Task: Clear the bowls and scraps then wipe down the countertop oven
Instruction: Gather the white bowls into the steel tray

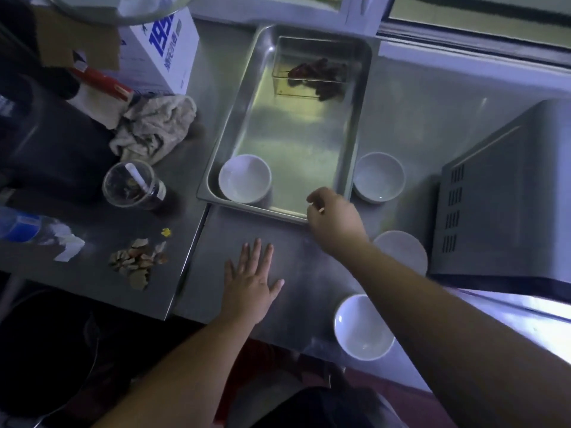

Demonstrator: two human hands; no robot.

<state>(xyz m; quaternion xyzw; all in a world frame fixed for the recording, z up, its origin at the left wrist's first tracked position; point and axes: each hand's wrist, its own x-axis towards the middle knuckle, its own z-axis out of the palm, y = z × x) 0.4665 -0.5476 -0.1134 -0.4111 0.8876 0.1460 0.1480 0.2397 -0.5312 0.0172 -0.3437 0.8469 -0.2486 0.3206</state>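
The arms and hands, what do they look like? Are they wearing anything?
Both arms are bare up to the picture's edge: no sleeves, gloves, watch or rings show. The left hand and right hand are ordinary bare hands, each on a long bare forearm. The dim light hides finer marks.

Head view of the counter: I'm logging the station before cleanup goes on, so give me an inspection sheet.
Surface: steel counter, dull, in dim light.
Job's things: one white bowl inside the steel tray; three more bowls on the counter at and; scraps lie left; oven at right.
Clutter: crumpled rag, plastic cup, printed box, dark bits at the tray's far end.
Grippers: left hand flat on the counter; right hand at the tray's near rim, fingers curled, hold unclear.
Cables: nothing seen.
Surroundings: window ledge behind.
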